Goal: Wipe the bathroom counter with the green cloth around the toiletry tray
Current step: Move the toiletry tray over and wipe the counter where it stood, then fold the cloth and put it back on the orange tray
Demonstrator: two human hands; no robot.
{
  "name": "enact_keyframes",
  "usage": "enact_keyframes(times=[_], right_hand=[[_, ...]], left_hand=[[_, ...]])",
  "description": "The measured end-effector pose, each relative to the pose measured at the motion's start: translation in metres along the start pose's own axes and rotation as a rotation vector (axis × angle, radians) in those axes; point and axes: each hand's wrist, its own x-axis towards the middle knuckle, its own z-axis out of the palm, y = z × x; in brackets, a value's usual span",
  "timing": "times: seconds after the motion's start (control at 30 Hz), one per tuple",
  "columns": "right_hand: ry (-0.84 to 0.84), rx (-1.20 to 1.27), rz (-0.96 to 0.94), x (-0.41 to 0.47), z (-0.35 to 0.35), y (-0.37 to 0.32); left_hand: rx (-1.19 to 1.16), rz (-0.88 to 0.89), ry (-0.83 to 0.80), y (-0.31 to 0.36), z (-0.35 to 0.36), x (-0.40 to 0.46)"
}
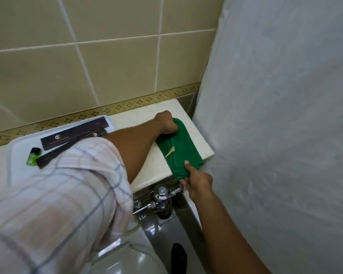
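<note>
Both my hands grip the green cloth (179, 147) at the right end of the counter (147, 175).

My left hand (167, 123) is curled into a fist on the cloth's far end, near the tiled wall (107, 66); my right hand (196, 180) pinches the near end, thumb on top, at the counter's front edge. Between them the folded cloth lies flat on the pale counter, a small cream tag showing on it. My plaid sleeve (67, 184) crosses over the white toiletry tray (16, 155), which sits to the left of the cloth and carries dark flat boxes (75, 133) and a small green bottle (33, 156). Chrome valve fittings (160, 196) sit below the counter edge; a white curtain (285, 115) hangs at right.
</note>
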Motion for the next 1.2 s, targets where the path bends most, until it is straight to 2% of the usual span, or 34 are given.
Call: enact_keyframes(times=[0.13, 0.2, 0.3, 0.4, 0.5, 0.6, 0.7, 0.77, 0.83, 0.9, 1.03, 1.1, 1.2], right_hand=[[0.070, -0.279, -0.125, 0.001, -0.003, -0.024], [0.072, -0.387, -0.231, -0.008, 0.002, -0.042], [-0.015, -0.533, -0.413, -0.035, 0.028, -0.070], [-0.303, -0.730, -0.606, -0.089, 0.091, -0.078], [-0.725, -1.007, -0.756, -0.174, 0.180, -0.041], [-1.089, -1.307, -0.895, -0.257, 0.257, 0.035], [-1.339, -1.546, -0.967, -0.325, 0.304, 0.131], [-1.496, -1.687, -1.042, -0.371, 0.320, 0.206], [-1.557, -1.831, -1.151, -0.391, 0.328, 0.254], [-1.563, -1.977, -1.231, -0.400, 0.328, 0.291], [-1.537, -2.138, -1.226, -0.390, 0.320, 0.331], [-1.508, -2.152, -1.221, -0.378, 0.317, 0.338], [-1.473, -2.075, -1.249, -0.372, 0.308, 0.336]], left_hand=[[-0.111, -0.047, -0.014, 0.000, -0.015, -0.016], [-0.352, -0.081, 0.031, -0.016, -0.029, -0.043], [-0.881, -0.163, 0.183, -0.055, -0.048, -0.108], [-1.341, -0.280, 0.366, -0.119, -0.053, -0.202], [-1.689, -0.369, 0.598, -0.195, -0.041, -0.320], [-1.883, -0.475, 0.870, -0.253, -0.013, -0.415], [-2.013, -0.601, 1.098, -0.291, 0.015, -0.479], [-2.051, -0.689, 1.273, -0.316, 0.037, -0.520], [-2.037, -0.786, 1.325, -0.329, 0.052, -0.535], [-2.019, -0.853, 1.294, -0.337, 0.065, -0.542], [-1.944, -0.944, 1.168, -0.354, 0.074, -0.544], [-1.720, -1.074, 1.039, -0.364, 0.074, -0.542], [-1.076, -1.248, 0.665, -0.371, 0.059, -0.548]])
